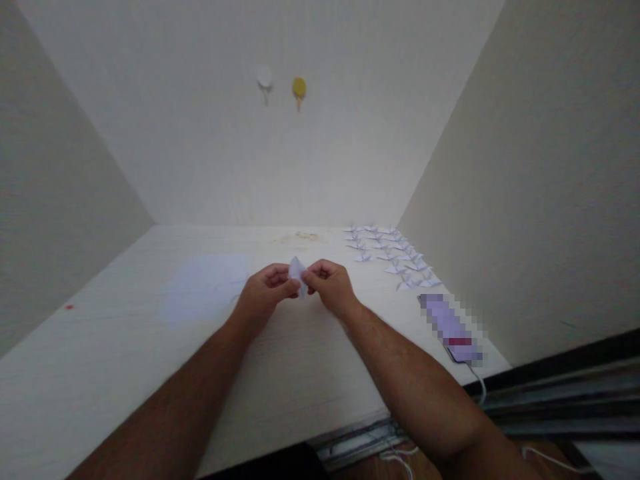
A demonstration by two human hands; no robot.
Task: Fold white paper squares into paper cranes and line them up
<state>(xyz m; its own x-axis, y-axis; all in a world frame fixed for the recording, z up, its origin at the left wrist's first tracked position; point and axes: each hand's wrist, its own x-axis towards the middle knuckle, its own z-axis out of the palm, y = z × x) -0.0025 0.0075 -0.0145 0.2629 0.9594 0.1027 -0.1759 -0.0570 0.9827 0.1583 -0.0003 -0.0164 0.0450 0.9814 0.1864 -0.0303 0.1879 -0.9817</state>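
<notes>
A small folded piece of white paper (pixel 296 268) is held up over the middle of the table, its pointed end upward. My left hand (pixel 267 290) pinches it from the left, thumb across its lower part. From the other side, the thumb and fingertips of my right hand (pixel 327 281) close on its right edge. The creases are too fine to make out fully, and fingers cover part of the lower half. To the left of my left hand lie pale sheets of paper (pixel 203 287), flat on the table.
Several folded white paper cranes (pixel 395 269) stand in rows at the back right. Nearer, a phone (pixel 450 327) with a white cable (pixel 481 387) lies by the table's right edge. Walls enclose the table (pixel 125 373); two hooks, one white (pixel 265 77), one yellow (pixel 299 87), hang on the back wall.
</notes>
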